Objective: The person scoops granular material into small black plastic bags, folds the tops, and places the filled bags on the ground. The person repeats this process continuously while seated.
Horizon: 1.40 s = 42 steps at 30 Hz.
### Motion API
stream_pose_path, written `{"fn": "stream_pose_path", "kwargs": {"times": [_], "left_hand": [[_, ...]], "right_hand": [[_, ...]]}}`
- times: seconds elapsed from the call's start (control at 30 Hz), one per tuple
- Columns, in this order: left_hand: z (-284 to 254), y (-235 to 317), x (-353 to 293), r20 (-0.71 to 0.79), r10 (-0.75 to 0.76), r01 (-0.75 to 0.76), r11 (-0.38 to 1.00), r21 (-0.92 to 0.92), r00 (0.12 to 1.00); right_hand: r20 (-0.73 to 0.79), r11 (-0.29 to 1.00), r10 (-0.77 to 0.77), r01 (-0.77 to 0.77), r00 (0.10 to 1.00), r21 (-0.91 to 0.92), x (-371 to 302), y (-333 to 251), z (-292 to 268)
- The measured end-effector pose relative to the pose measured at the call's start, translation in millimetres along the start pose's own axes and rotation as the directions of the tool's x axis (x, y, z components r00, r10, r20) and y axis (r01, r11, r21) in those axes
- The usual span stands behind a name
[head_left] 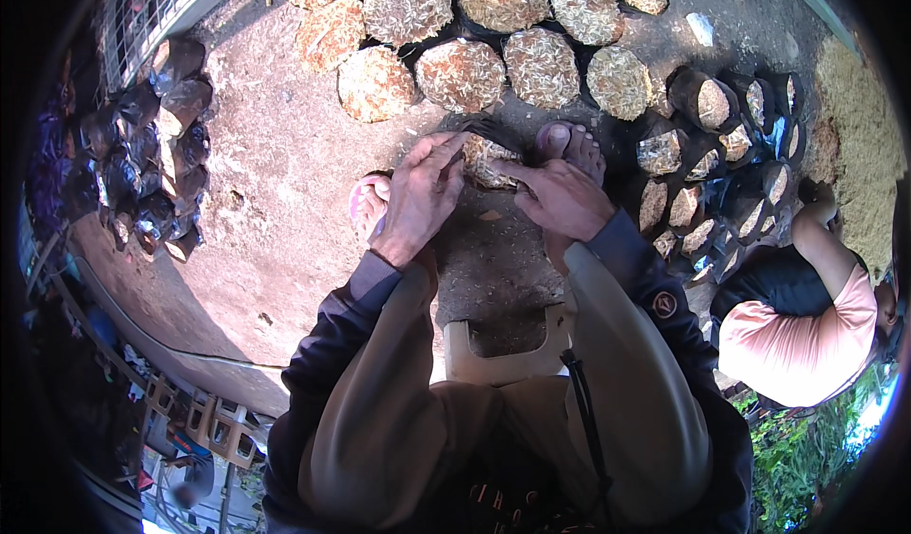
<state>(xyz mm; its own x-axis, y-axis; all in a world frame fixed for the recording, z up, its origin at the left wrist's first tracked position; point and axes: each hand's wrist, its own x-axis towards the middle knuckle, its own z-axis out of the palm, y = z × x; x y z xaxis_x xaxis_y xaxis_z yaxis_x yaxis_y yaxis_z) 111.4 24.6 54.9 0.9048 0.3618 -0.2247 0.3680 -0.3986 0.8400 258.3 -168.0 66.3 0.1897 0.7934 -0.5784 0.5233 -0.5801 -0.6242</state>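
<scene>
A small black plastic bag (490,162) filled with pale wood shavings stands on the ground between my feet. My left hand (422,191) is at its left side, fingers close together, pinching the upper rim. From the right, my right hand (562,195) holds the bag's near right edge, with the index finger stretched across the shavings. Dark plastic sticks up behind the filling at the far rim. The undersides of both hands and the lower part of the bag are hidden.
Rows of filled bags (462,76) stand just ahead. More filled black bags (685,205) cluster at right, near a crouching person (807,325) and a sawdust heap (859,107). Dark plastic bags (152,159) stand at far left. I sit on a low stool (462,354).
</scene>
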Motion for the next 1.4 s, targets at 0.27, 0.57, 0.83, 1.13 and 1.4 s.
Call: {"fn": "stream_pose_path", "kwargs": {"times": [0.27,0.57,0.83,1.13,1.4], "left_hand": [[1.8,0.1,-1.0,0.009,-0.058,0.059,0.997,-0.048,0.998],[-0.4,0.5,0.1,0.017,-0.013,0.012,0.999,0.038,1.000],[3.8,-2.3,-1.9,0.010,-0.120,0.120,0.991,-0.052,0.993],[4.3,-8.1,-1.0,-0.057,0.072,-0.063,0.989,0.135,0.996],[7.2,-12.6,-5.2,0.015,-0.103,0.103,0.995,0.001,0.995]], "right_hand": [[-0.268,0.981,-0.104,0.143,0.958,0.130,3.0,6.1,5.0],[-0.275,0.997,-0.052,0.063,0.960,0.034,0.9,9.2,5.3],[-0.344,0.998,-0.055,0.063,0.937,0.014,2.5,7.5,6.6],[-0.181,0.993,-0.091,0.075,0.979,-0.094,-0.6,-4.0,-3.9],[-0.257,0.998,0.061,-0.062,0.965,0.006,-3.3,-9.8,-0.9]]}}
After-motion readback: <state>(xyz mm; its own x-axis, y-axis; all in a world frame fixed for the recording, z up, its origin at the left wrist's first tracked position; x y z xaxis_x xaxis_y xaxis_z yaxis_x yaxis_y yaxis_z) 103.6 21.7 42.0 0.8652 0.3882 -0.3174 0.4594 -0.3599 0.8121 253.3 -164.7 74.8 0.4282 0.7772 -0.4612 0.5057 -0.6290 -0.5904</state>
